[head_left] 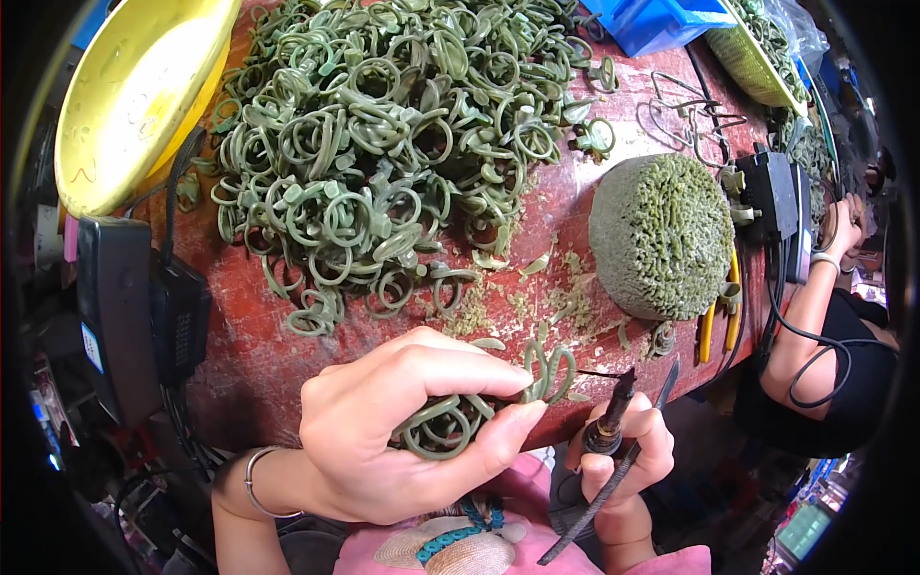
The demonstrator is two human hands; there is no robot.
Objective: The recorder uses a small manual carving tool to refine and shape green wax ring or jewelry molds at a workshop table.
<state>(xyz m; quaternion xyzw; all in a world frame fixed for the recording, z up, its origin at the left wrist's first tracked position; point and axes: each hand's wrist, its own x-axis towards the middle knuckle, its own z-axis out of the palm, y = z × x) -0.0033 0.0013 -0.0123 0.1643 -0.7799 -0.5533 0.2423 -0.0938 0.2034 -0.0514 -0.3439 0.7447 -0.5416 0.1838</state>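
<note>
My left hand (383, 412) is closed, pinching a green wax ring (553, 374) between thumb and forefinger over the table's near edge. Several more green rings (448, 426) are tucked in its palm. Just to the right, my right hand (632, 446) is wrapped round a dark wax pen (609, 426) with a thin wire tip pointing toward the pinched ring. Between the same fingers runs a slim, pointed metal tool (623, 474) like a narrow file, slanting down to the left. Whether the wire tip touches the ring I cannot tell.
A big heap of green rings (383, 144) covers the red table (565, 225). Around it are a yellow bowl (144, 86), a round rough-topped green block (661, 240), a blue bin (661, 24), a wire stand (695, 115), yellow-handled pliers (733, 307) and black power boxes (120, 316). A co-worker's arm (810, 307) is at right.
</note>
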